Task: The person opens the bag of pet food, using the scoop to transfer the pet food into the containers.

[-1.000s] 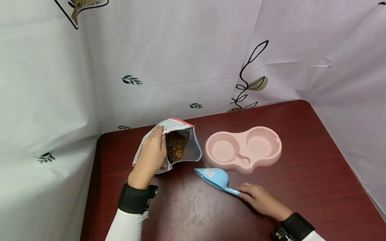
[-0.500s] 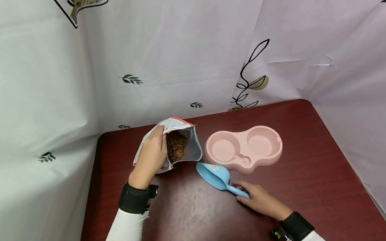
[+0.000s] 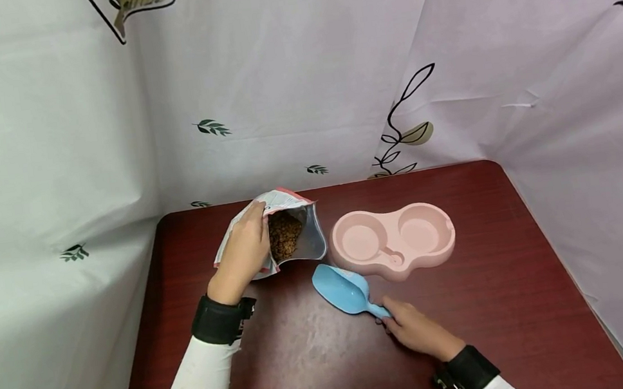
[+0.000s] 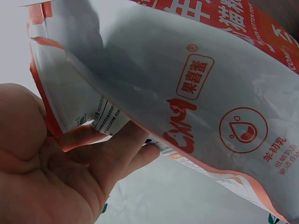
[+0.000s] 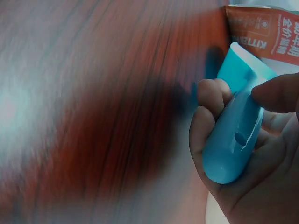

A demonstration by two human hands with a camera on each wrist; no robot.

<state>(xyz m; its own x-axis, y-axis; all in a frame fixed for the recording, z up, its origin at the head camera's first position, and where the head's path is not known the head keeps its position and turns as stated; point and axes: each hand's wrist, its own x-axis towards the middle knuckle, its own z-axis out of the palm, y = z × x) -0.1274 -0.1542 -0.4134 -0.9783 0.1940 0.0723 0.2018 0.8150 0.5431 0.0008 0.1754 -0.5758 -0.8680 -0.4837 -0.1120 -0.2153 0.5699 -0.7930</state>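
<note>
Head: left hand (image 3: 241, 248) held the open bag (image 3: 309, 235) beside the bowl (image 3: 388, 237); right hand (image 3: 418, 329) had the empty-looking scoop (image 3: 347, 291) just in front | Left wrist: fingers (image 4: 114, 156) curled behind the bag | Right wrist: handle (image 5: 233, 140) pinched by thumb and fingers | Judgement: scooping seemed imminent, calling for aim into the bag's mouth

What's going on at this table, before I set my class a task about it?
A person's left hand holds an opened bag, marked "KITTEN FOOD", with brown pellets showing inside. The right hand grips a blue scoop by its handle, on the person's side of the bag and the pink double bowl. No pellets show in the scoop or the bowl, which sits on the table, to the right of the bag.
</note>
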